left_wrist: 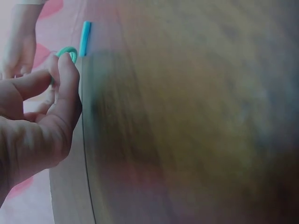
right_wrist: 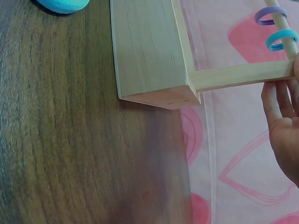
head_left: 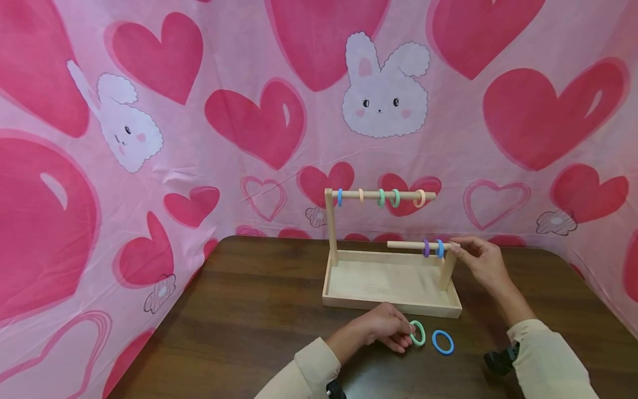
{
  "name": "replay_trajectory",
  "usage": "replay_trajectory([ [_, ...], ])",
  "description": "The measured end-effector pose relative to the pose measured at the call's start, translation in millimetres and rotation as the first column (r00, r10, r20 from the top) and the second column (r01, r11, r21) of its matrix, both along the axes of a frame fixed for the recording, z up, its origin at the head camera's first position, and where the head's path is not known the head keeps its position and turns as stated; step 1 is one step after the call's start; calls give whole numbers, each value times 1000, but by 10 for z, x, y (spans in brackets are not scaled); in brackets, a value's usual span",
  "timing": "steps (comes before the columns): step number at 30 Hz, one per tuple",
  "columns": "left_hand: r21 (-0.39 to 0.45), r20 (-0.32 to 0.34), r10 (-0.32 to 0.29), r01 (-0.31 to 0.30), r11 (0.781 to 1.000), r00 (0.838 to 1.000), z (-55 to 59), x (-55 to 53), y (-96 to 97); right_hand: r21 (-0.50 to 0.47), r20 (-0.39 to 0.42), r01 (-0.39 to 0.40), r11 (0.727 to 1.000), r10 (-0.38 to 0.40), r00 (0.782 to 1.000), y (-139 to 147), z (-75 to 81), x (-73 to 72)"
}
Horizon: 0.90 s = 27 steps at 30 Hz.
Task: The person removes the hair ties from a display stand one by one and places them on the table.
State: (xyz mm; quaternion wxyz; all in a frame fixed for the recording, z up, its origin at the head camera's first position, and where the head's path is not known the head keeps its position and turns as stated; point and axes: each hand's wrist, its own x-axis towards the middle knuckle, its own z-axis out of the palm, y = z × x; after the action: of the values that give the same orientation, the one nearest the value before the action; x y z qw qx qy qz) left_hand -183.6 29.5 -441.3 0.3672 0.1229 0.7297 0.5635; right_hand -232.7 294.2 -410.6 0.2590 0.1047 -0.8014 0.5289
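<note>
My left hand pinches a green ring between thumb and fingers, in front of the wooden tray's near side. In the left wrist view the green ring shows past the fingertips. My right hand grips the top of the short right post, where the lower rod joins it. A purple ring and a blue ring hang on that rod close to the fingers. Another blue ring lies on the table to the right of the green one.
The wooden stand has a shallow tray as its base. From its tall left post runs an upper rod, carrying several rings in blue, peach and green. Behind the brown table hangs a pink heart-and-rabbit cloth.
</note>
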Motion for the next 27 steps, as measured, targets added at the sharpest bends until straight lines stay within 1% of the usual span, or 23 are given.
replay_trajectory([
  [6,-23,-22,-24,23,999,999,-51,-20,0,-9,-6,-10,1000,10,1000,-1,7,-3],
  [11,-46,-41,-40,38,998,998,-56,-31,-1,-3,12,-1,1000,1,1000,1,15,5],
  [13,-64,-61,-49,45,997,997,-50,-25,8,8,22,6,1000,-6,1000,2,15,10],
  [16,-104,-107,-56,45,994,993,-35,-3,31,17,32,10,1000,-11,999,6,16,18],
  [23,-222,-221,-73,23,975,973,3,41,75,19,43,15,1000,-16,999,-1,16,17],
  [25,-258,-254,-95,27,966,962,10,36,77,26,52,22,999,-23,998,1,22,25],
  [27,-294,-292,-122,33,955,949,19,29,76,31,59,25,999,-26,998,6,26,29],
])
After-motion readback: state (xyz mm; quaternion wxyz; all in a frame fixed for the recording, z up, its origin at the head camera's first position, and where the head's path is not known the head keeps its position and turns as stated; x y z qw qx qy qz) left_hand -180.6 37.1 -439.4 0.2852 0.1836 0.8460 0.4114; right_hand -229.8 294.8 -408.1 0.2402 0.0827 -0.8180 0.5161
